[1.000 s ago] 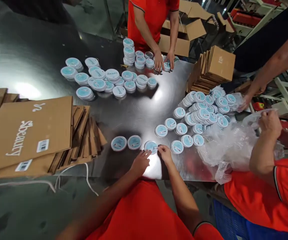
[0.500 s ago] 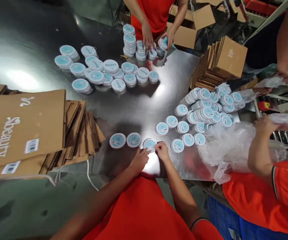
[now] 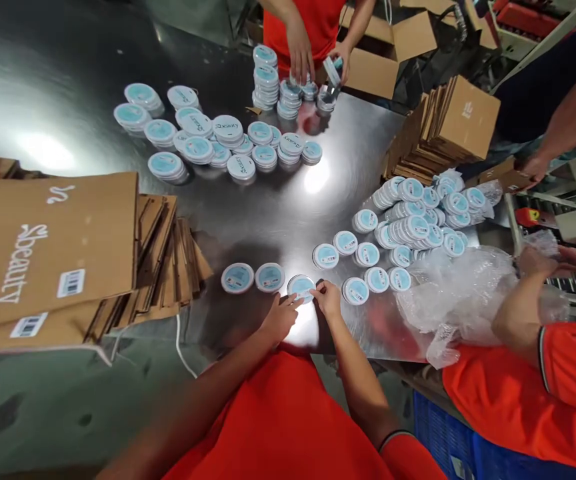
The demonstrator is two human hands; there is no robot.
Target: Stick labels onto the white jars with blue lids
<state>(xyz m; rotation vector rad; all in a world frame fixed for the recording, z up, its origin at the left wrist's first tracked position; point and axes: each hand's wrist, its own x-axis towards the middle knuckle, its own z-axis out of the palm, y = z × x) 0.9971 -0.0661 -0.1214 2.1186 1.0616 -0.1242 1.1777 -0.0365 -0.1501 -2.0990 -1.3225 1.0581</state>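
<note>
A flat round container [image 3: 298,283] with a pale blue and white top lies on the metal table in front of me. A small printed label [image 3: 305,293] is on its top, near the lower right rim. My left hand [image 3: 279,319] has its fingertips closed at the label's left end. At the other end, my right hand [image 3: 328,300] pinches the label's edge between thumb and index finger. Two similar round containers, one [image 3: 270,277] close by and another [image 3: 237,278] farther out, lie flat to the left.
Folded cardboard boxes [image 3: 53,243] are stacked at left. More containers [image 3: 413,227] and bubble wrap [image 3: 458,287] lie at right. Stacks of containers [image 3: 198,150] stand farther back. A co-worker's hands [image 3: 301,53] handle containers across the table. At right, another person's hands [image 3: 538,261] hold clear wrap.
My hands stay at the same container, almost still. The co-worker opposite has tilted a container up. At right, the other person's hands have moved lower with the wrap. The view has shifted slightly.
</note>
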